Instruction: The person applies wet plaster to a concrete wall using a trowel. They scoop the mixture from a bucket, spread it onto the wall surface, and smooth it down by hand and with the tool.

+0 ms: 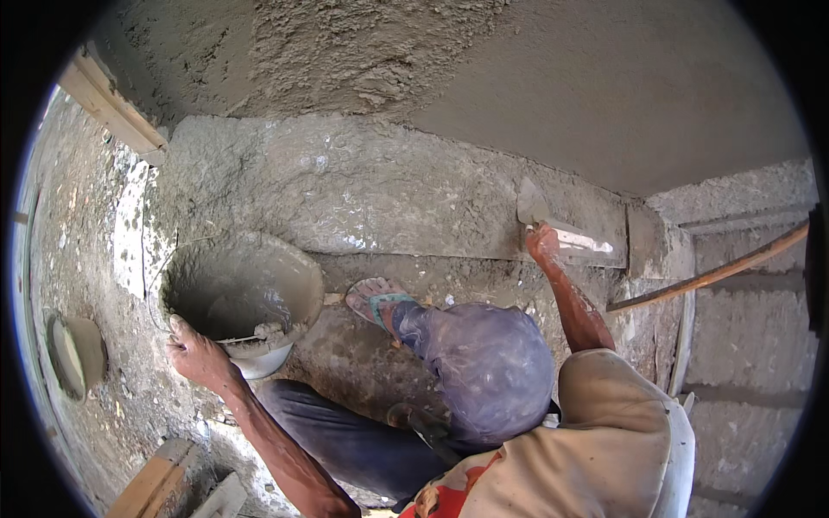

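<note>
My left hand [197,352] is closed at the near left edge of a tilted, mortar-coated bucket [298,298], by its thin wire handle. Wet grey mortar [229,293] lies inside, and a small lump of it sits on the near rim. Off to the right, my right hand [543,244] is wrapped round the handle of a trowel. Its grey, mortar-smeared blade [531,204] points away from me over the concrete ledge [389,190] at the wall's foot. The ends of the left fingers are partly hidden.
Beyond the ledge stands a plastered wall, rough [371,60] at left and smooth [639,86] at right. A wooden plank [112,104] leans far left; a smaller bucket [82,350] lies below. A wooden pole [717,269] slants at right. My sandalled foot [380,298] is beside the bucket.
</note>
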{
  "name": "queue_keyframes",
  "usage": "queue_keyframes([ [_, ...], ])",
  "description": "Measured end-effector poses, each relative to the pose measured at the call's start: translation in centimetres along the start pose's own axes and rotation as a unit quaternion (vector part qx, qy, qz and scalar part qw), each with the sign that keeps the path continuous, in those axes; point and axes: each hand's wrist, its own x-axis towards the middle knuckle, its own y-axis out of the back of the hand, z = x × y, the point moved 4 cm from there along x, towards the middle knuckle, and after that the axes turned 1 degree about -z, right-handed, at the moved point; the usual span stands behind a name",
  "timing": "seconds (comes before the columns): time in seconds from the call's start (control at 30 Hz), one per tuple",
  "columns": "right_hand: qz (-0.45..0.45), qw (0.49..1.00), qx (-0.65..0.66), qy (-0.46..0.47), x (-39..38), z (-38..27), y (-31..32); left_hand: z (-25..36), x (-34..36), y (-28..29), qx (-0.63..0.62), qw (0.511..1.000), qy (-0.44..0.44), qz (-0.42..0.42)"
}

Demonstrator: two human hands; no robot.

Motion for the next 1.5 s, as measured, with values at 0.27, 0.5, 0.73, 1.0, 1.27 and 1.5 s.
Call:
queue_keyframes([
  [0.27, -0.127, 0.975, 0.173, 0.056, -1.4, -22.5, -0.1, -0.3, 0.9, -0.1, 0.018, 0.999, -0.029, 0.007],
  [0.5, -0.158, 0.949, 0.234, 0.141, 1.7, -31.3, 1.6, 3.0, -0.8, -3.4, 0.117, 0.992, -0.055, 0.013],
  [0.73, -0.12, 0.941, 0.214, 0.232, -5.0, -35.5, 6.3, 3.4, -1.4, -5.2, 0.13, 0.99, -0.054, 0.019],
  [1.0, -0.234, 0.927, 0.193, 0.222, -4.9, -35.1, 5.8, 2.9, -0.2, -3.6, 0.146, 0.988, -0.023, 0.04],
  [1.27, -0.236, 0.932, 0.184, 0.202, 3.8, -30.2, 3.0, 3.0, 0.4, -4.0, 0.124, 0.991, -0.04, 0.026],
  [1.5, -0.188, 0.916, 0.188, 0.301, 7.4, -41.1, 1.8, 4.2, 0.3, -5.5, 0.177, 0.984, -0.027, 0.024],
])
